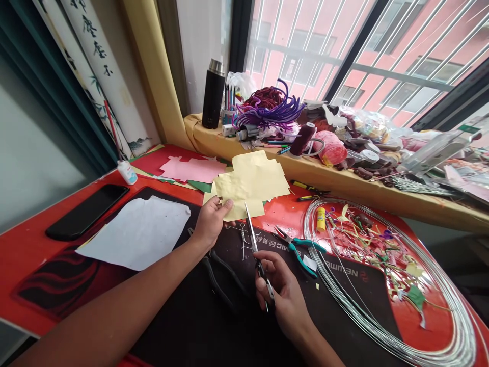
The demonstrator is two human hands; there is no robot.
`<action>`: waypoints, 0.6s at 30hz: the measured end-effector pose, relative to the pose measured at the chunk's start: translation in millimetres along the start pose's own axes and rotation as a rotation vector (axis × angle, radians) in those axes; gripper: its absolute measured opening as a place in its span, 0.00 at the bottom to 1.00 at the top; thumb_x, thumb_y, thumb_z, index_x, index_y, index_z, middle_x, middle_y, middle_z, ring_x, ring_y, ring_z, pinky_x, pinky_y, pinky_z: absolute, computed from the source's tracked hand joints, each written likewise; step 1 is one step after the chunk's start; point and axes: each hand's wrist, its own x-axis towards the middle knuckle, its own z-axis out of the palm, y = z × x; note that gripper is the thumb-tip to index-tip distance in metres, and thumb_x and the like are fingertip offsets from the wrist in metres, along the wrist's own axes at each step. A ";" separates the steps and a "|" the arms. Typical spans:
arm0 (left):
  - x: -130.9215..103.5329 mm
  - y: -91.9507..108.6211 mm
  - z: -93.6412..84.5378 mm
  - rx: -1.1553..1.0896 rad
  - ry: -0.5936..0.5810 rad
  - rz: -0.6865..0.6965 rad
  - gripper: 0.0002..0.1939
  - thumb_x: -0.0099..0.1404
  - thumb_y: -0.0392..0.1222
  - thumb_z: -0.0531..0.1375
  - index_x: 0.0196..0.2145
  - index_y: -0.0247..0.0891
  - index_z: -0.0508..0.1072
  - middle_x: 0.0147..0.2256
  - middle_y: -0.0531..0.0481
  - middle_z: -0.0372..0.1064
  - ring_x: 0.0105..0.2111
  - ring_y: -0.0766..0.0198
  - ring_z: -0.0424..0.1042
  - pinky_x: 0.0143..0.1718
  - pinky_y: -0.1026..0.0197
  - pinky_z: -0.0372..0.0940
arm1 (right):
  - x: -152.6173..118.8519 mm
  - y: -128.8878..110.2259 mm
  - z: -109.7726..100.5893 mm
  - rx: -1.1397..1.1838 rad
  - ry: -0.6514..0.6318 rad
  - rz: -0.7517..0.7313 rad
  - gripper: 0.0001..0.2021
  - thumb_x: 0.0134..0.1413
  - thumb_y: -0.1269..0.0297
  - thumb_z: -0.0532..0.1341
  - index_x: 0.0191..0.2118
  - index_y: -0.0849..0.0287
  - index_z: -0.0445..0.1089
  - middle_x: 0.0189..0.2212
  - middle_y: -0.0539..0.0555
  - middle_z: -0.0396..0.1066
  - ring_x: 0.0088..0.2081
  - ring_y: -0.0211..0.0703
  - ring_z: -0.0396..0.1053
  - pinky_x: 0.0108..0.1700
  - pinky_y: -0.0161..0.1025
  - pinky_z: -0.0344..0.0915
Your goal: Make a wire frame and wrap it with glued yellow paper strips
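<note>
Left hand (211,220) grips yellow paper (254,178) – right hand (280,288), scissors (255,250)

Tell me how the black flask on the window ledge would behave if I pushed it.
The flask is tall, narrow and upright on the ledge, so a push up high would probably tip it. Once on its side, its round body would likely roll.

We observe the left hand (211,220) and right hand (278,285), both bare; the slender left forearm (139,300) and right wrist (301,326) are likewise bare.
</note>
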 end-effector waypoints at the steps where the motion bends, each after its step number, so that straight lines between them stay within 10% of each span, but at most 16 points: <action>1: -0.2 -0.2 0.0 0.003 -0.001 -0.002 0.22 0.54 0.53 0.73 0.40 0.38 0.77 0.31 0.50 0.77 0.21 0.65 0.69 0.17 0.65 0.62 | 0.0 0.3 0.0 -0.004 0.002 -0.001 0.27 0.57 0.42 0.69 0.54 0.54 0.69 0.31 0.46 0.61 0.19 0.29 0.59 0.21 0.31 0.55; 18: -8.8 -0.3 6.5 0.025 0.028 -0.014 0.20 0.55 0.54 0.72 0.37 0.38 0.74 0.29 0.50 0.77 0.17 0.65 0.70 0.17 0.65 0.60 | 0.1 0.3 1.9 0.002 0.018 -0.001 0.26 0.58 0.44 0.69 0.54 0.54 0.69 0.31 0.46 0.61 0.20 0.29 0.58 0.21 0.31 0.57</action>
